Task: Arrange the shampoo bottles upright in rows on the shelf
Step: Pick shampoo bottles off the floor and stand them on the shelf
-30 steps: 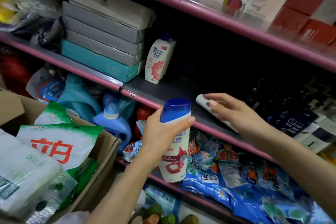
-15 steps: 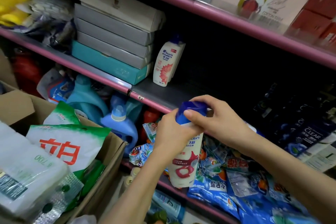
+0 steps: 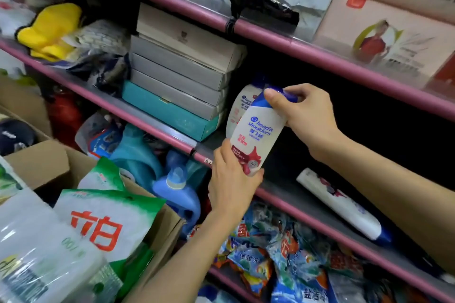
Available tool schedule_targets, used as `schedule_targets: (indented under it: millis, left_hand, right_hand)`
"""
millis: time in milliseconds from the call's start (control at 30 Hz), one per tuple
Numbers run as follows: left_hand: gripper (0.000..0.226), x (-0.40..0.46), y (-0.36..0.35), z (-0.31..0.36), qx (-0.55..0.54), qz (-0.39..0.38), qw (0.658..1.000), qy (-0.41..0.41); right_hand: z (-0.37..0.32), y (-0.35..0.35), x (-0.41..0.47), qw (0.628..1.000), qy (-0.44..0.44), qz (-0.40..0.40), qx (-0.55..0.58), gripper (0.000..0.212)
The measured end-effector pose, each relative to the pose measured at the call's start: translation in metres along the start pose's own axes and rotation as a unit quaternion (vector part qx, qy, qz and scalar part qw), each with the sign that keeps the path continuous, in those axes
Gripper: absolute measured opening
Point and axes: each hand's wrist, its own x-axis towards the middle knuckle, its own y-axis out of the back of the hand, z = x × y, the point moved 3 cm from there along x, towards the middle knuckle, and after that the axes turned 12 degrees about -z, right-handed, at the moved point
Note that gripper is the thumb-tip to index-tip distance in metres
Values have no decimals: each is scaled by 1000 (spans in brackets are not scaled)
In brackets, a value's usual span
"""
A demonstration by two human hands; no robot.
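1. Since half a second ago we have lifted the held shampoo bottle [image 3: 258, 135] from below the shelf edge up to the level of the middle shelf [image 3: 283, 187], and our view has swung up and left, so the lying bottle on the right shows again.
2. We see a cardboard box [image 3: 49, 162] at lower left, filled with green and white bags [image 3: 105, 219] printed with red characters.
3. We see pink cartons [image 3: 384, 39] on the upper shelf at right, each printed with a figure in red.
4. We see a stack of flat grey boxes [image 3: 182, 69] on a teal box [image 3: 170, 113], standing on the middle shelf just left of the bottles.
5. Our left hand [image 3: 231, 184] wraps its fingers around the base of the held shampoo bottle, which tilts with its blue cap up and to the right.
6. Our right hand [image 3: 305, 110] pinches the blue cap between thumb and curled fingers.
7. A second shampoo bottle [image 3: 240, 106] stands upright on the middle shelf just behind the held one and beside the teal box, partly hidden by it.
8. A third shampoo bottle [image 3: 344, 206] lies on its side on the same shelf under our right forearm, blue cap pointing right.
9. Blue detergent jugs [image 3: 177, 194] and crumpled blue packets [image 3: 283, 261] fill the shelf below.
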Motion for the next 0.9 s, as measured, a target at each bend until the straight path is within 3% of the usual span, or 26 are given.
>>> schedule_targets:
  millis: [200, 400, 533, 900]
  left_hand:
    - [74, 74, 2, -7, 39, 4, 999, 25]
    - [71, 104, -10, -37, 53, 9, 998, 35]
    - [74, 119, -18, -37, 57, 20, 997, 41]
    - [68, 130, -28, -40, 32, 27, 998, 40]
  right_hand:
    - [2, -21, 52, 998, 36, 23, -56, 50]
    - [13, -33, 90, 964, 58, -117, -230, 46]
    - [12, -32, 99, 929, 110, -129, -329, 37]
    - [26, -34, 106, 944, 117, -91, -297, 32]
